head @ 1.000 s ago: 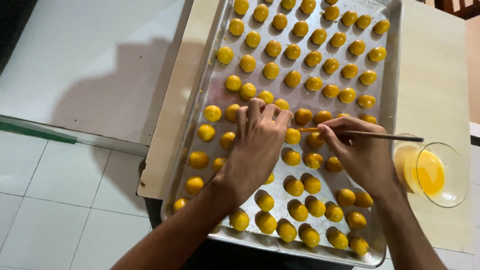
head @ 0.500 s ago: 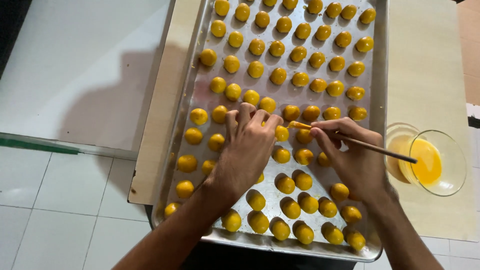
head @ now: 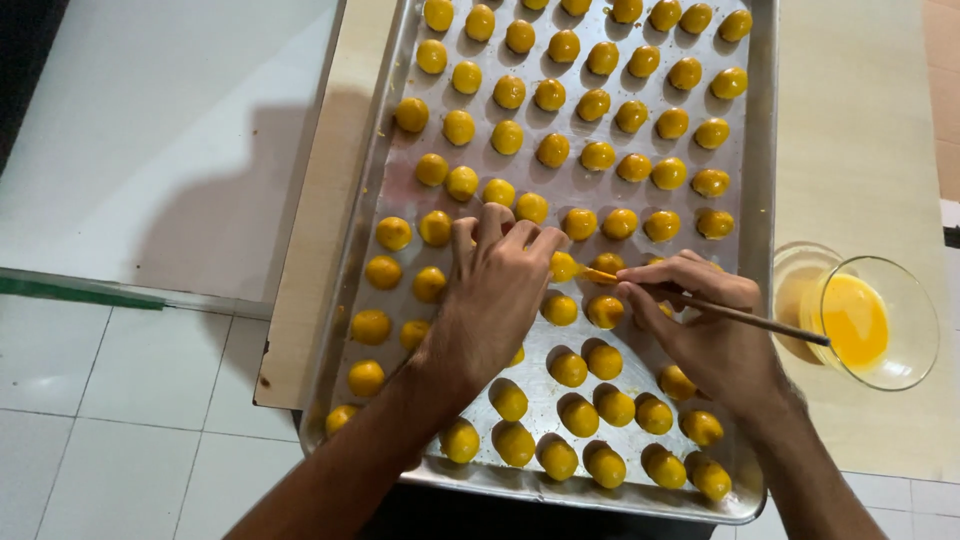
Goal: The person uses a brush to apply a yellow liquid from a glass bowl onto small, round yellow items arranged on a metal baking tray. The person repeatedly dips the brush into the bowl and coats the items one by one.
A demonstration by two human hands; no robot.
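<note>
right hand (head: 710,335) brushes a pastry ball (head: 563,266) steadied by left hand (head: 495,295).

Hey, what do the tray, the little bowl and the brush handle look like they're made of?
Tray: bare metal, likely aluminium, dull silver with soft reflections. Bowl: clear glass or plastic, see-through, with yellow liquid inside. Brush handle: probably wood, thin, brown, matte.
</note>
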